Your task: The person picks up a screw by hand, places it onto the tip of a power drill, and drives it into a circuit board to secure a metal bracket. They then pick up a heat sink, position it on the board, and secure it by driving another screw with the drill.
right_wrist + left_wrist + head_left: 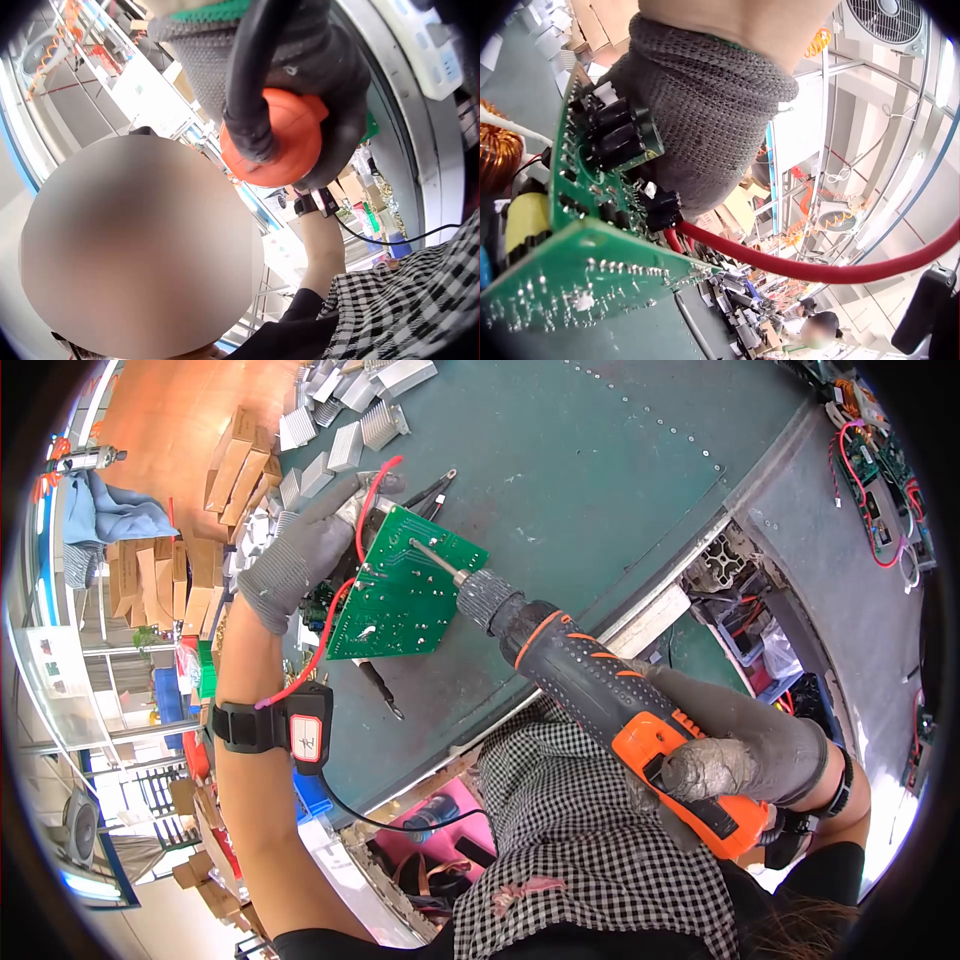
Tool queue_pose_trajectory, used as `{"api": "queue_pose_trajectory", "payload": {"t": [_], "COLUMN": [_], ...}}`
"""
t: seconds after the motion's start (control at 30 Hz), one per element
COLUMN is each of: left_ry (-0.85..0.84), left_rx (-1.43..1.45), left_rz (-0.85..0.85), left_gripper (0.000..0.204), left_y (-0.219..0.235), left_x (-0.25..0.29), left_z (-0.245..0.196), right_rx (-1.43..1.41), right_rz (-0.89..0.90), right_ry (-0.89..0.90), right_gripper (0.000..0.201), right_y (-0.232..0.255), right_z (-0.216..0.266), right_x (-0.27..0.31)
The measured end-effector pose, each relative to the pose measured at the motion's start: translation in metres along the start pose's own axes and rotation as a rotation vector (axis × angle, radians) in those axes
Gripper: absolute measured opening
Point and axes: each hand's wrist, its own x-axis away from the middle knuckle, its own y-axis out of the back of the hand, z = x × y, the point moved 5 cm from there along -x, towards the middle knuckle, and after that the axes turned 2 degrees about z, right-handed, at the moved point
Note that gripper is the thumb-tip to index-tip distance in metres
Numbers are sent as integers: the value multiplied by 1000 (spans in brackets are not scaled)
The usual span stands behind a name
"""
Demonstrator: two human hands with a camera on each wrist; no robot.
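In the head view the gloved left hand (305, 550) grips the upper left edge of a green circuit board (400, 590), its soldered side facing the camera. A red wire (330, 625) runs from the board past the wrist. The gloved right hand (715, 765) is wrapped round a black and orange power driver (600, 680), whose bit tip meets or nearly meets the board's upper part; contact cannot be told. Black capacitors (619, 135) and a copper coil (495, 154) show beside the left glove (705, 112). In the right wrist view the right glove (330, 97) holds the driver's orange end (289, 142).
Silver heat sinks (345, 445) and cardboard pieces (235, 465) lie at the back left of the green table (560, 470). A black-handled tool (378, 685) lies below the board. An open drawer (400, 860) and a parts compartment (750, 630) sit along the near side.
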Motion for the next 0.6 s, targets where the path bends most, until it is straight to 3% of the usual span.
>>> {"api": "queue_pose_trajectory", "payload": {"t": [0.07,0.17,0.27,0.37,0.47,0.6], "left_ry": [-30,-230,-219,-47,-194,-114], "left_rx": [-21,-181,-300,125,-129,49], "left_rz": [-40,-131,-41,-47,-192,-106], "left_gripper": [28,27,36,34,30,34], "left_y": [-2,-6,-4,-4,-1,-4], "left_x": [-2,2,0,-4,-6,-4], "left_z": [3,-5,1,21,34,9], "right_rx": [-34,27,-71,4,11,110], "right_rz": [1,5,-37,-74,-84,-111], "right_ry": [-36,-74,-53,-65,-97,-46], "right_gripper": [93,96,93,94,96,96], "right_y": [0,-1,-3,-5,-9,-14], "right_z": [6,11,6,9,10,9], "right_x": [0,0,-3,-5,-5,-7]}}
